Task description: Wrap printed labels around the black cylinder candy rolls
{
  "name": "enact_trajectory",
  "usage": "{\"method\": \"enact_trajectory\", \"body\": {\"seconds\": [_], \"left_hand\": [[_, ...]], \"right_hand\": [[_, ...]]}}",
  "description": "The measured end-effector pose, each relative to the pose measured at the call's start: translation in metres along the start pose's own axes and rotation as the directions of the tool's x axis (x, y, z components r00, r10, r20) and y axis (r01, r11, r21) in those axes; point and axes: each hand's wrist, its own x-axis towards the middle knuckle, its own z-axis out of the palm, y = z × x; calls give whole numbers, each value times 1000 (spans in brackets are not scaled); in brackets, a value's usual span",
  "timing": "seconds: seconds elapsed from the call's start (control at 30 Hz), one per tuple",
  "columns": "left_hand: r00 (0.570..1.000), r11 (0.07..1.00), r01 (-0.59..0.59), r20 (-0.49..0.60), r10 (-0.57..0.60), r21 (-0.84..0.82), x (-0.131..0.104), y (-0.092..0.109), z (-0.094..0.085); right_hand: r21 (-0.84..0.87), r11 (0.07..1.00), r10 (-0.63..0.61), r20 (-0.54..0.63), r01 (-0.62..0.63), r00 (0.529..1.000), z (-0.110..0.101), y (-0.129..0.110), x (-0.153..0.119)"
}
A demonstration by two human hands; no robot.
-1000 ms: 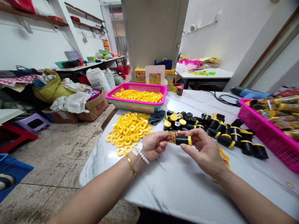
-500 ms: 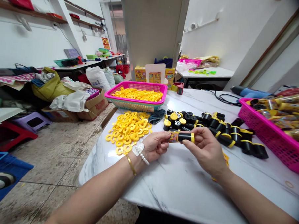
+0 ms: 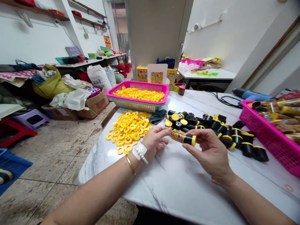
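Observation:
A small clear tube (image 3: 179, 136) with a colourful printed wrap and a black-and-yellow end lies level between my hands, above the table. My right hand (image 3: 212, 154) is closed on its black end, thumb below and fingers above. At the tube's left end, the fingertips of my left hand (image 3: 155, 141) pinch the tip, while the other fingers curl loosely. Just left of that hand is a heap of yellow rings (image 3: 129, 128) with small tabs. Behind my right hand lie several black cylinders (image 3: 215, 123) with yellow bands or caps.
A pink basket (image 3: 138, 82) of yellow pieces, nested on a green one, stands behind the heap. Beside it lies a dark cloth (image 3: 157, 116). Another pink basket (image 3: 268, 141) on the right holds finished-looking tubes. Farther back are a blue heat gun (image 3: 252, 94) and yellow printed boxes (image 3: 158, 75).
My left fingers have slid out to the tube's left tip and loosened. More of the printed section shows, and less of the black end.

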Motion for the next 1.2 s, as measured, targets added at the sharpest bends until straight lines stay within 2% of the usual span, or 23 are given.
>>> {"method": "enact_trajectory", "body": {"seconds": [0.1,0.17,0.27,0.4,0.53,0.67,0.77,0.87,0.97,1.03,1.1,1.2], "left_hand": [[984,985,73,152,-97,156,-1,2,-2],[971,972,99,193,-141,211,1,3,-5],[978,970,84,168,-125,229,5,5,-9],[972,973,92,193,-134,211,7,5,-11],[956,981,71,268,-119,182,9,1,-9],[968,975,13,241,-68,223,10,-5,-5],[972,963,14,220,-76,270,7,-7,-1],[971,954,42,214,-109,297,8,-4,-5],[968,948,28,228,-105,317,9,0,-11],[966,943,-58,257,-30,328,9,0,-12],[952,908,-193,294,82,371,7,-2,-10],[914,811,-361,349,208,460,2,-2,-6]], "right_hand": [[-15,1000,20,47,-19,999,0,-2,0],[-39,999,39,114,-35,993,0,-3,2],[-79,996,55,182,-41,982,-4,-4,5],[-165,986,71,185,-40,980,-13,-4,5],[-267,962,-6,167,51,986,-16,-3,2],[-371,919,-82,160,136,984,-9,-4,-1],[-372,918,-74,175,135,982,-6,-6,-3],[-367,916,-116,141,161,983,-7,-7,-3],[-389,894,-172,159,221,972,-9,-7,-2],[-367,914,-123,153,172,980,-7,-6,-4],[-272,962,16,100,12,995,-3,-6,-6],[-66,967,250,77,-245,965,4,-7,-6]]}}
